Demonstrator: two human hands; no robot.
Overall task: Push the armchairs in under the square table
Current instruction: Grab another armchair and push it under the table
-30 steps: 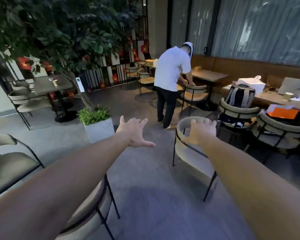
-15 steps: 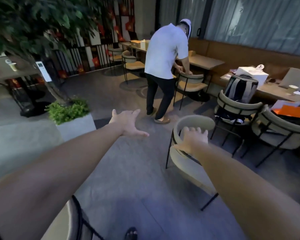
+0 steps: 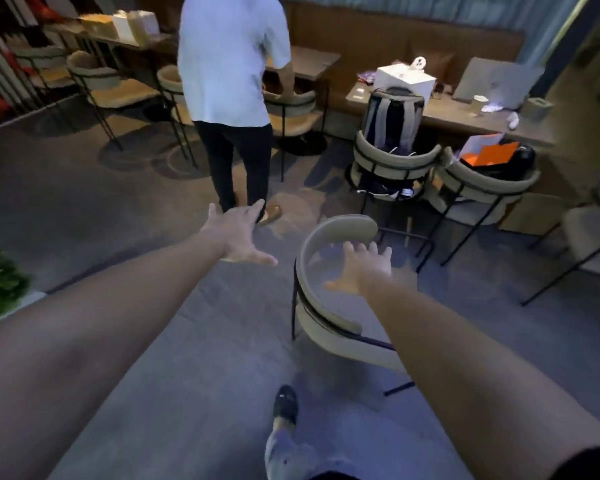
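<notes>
Two hands: both of yours are out ahead of you, both empty, over a floor with one stray chair.
Far left: a green plant point(image 3: 0, 284) sits at the frame edge, clear of your path.
Left hand point(image 3: 238, 233): reaches forward over bare floor, palm down, fingers spread, thumb pointing right. Grip released, touching nothing. It sits well left of the chair, probably held wide to take the left side of the backrest.
Other person point(image 3: 231, 64): stands with their back to you beyond your left hand, bent toward a far desk point(image 3: 305, 62) with a hand on a chair there. Mind them if you swing wide.
Your foot point(image 3: 285, 403): planted forward near the chair's rear legs, so you are stepping in.
Armchair point(image 3: 329, 237): the task's thing, standing alone on the open floor, its curved back nearest you and its seat facing away. It is well apart from any desk, so it has yet to be pushed in.
Right hand point(image 3: 362, 266): hangs over the seat inside the curve of the backrest, fingers fanned, grip slack and holding nothing. Whether it touches the chair, you cannot tell.
Right side: two more armchairs, one carrying a backpack point(image 3: 394, 114), are drawn up against a long desk point(image 3: 471, 121) scattered with a white box point(image 3: 404, 79) and a laptop point(image 3: 496, 81).
Square table: which desk is meant cannot be told from here.
Next move, as judged: close both hands on the backrest ends.
</notes>
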